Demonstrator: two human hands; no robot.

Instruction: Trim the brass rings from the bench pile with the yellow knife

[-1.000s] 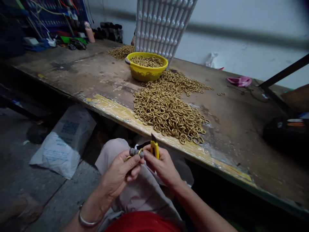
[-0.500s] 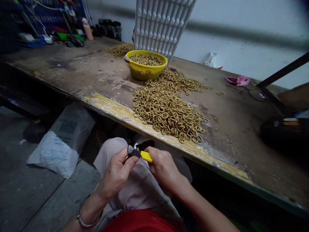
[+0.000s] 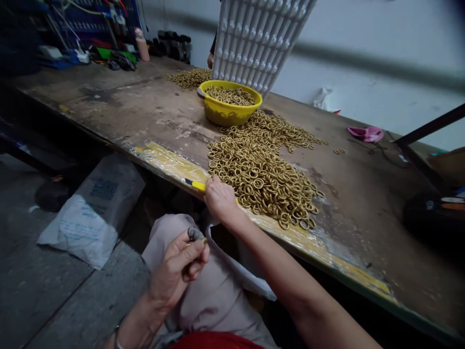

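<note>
My right hand [image 3: 221, 198] is closed around a yellow-handled utility knife [image 3: 198, 185], whose dark front end points left over the table's front edge. It rests by the near side of a large pile of brass-coloured rings [image 3: 261, 169]. Over my lap, my left hand [image 3: 183, 259] pinches a brass-coloured ring [image 3: 204, 240] between thumb and forefinger; most of the ring is hidden. A worn grey cover [image 3: 195, 234] wraps that forefinger's tip. Behind the pile stands a yellow basin [image 3: 228, 116] filled with similar rings.
A smaller ring pile [image 3: 189, 77] lies farther back, near another person's hand [image 3: 210, 60]. A ribbed translucent panel [image 3: 254, 43] rises behind the basin. A white sack [image 3: 90, 218] lies on the floor at left. Pink cloth [image 3: 365, 134] sits at the table's right.
My right hand has moved up and away from my left hand, carrying the utility knife from my lap to the table edge. My left hand stays over the lap. The view has shifted slightly.
</note>
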